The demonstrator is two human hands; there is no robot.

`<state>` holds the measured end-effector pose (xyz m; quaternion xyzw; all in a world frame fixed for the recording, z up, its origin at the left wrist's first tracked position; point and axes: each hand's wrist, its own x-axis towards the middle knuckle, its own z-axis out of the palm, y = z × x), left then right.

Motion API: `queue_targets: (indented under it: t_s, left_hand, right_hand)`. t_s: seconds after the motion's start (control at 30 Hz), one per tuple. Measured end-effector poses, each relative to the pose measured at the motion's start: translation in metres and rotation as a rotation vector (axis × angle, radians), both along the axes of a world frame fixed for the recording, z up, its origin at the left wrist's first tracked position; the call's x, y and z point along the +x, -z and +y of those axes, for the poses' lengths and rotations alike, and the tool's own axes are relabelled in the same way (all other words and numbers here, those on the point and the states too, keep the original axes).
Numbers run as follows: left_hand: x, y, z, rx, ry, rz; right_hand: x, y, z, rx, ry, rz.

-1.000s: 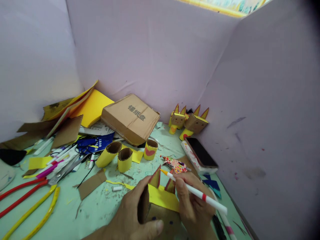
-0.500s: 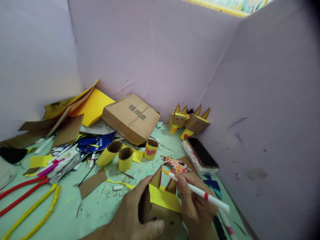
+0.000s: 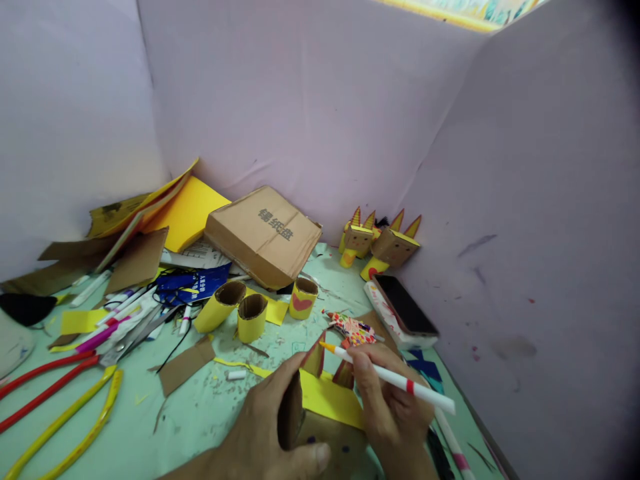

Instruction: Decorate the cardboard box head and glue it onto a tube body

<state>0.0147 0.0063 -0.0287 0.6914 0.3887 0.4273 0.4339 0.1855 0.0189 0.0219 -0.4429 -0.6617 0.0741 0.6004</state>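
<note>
My left hand point(image 3: 265, 420) is wrapped round a small cardboard animal head point(image 3: 333, 427) at the bottom centre. The head has a yellow paper top, dark dots on its front and two pointed ears edged in dark red. Between the fingers of my right hand point(image 3: 387, 407) is a white marker point(image 3: 395, 379) with a red band and an orange tip. That tip is at the left ear point(image 3: 314, 359); whether it touches I cannot tell. Beyond my hands stand several yellow-covered cardboard tubes point(image 3: 251, 327), one with a pink heart.
Red-handled scissors point(image 3: 60, 373) and yellow-handled pliers point(image 3: 75, 430) lie at left, near a pile of markers and card. A cardboard box point(image 3: 265, 233) sits at the back. At right are finished-looking cardboard animals point(image 3: 395, 247) and a phone point(image 3: 405, 303) on a white packet.
The marker has tilted a little flatter, and its tip has dropped slightly along the left ear. My left hand keeps its hold on the cardboard head.
</note>
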Motion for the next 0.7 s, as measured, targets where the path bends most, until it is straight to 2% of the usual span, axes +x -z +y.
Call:
queue_targets:
  t_s: [0.2, 0.33, 0.7]
  left_hand:
    - [-0.001, -0.008, -0.001, -0.021, 0.045, -0.067]
    - [0.000, -0.011, -0.001, -0.045, 0.047, -0.078]
    - [-0.001, -0.007, -0.001, -0.065, 0.052, -0.090]
  right_hand:
    - [-0.001, 0.000, -0.002, -0.071, -0.091, 0.025]
    - [0.001, -0.001, -0.002, -0.050, -0.070, 0.010]
    - [0.008, -0.003, -0.003, -0.077, -0.156, -0.135]
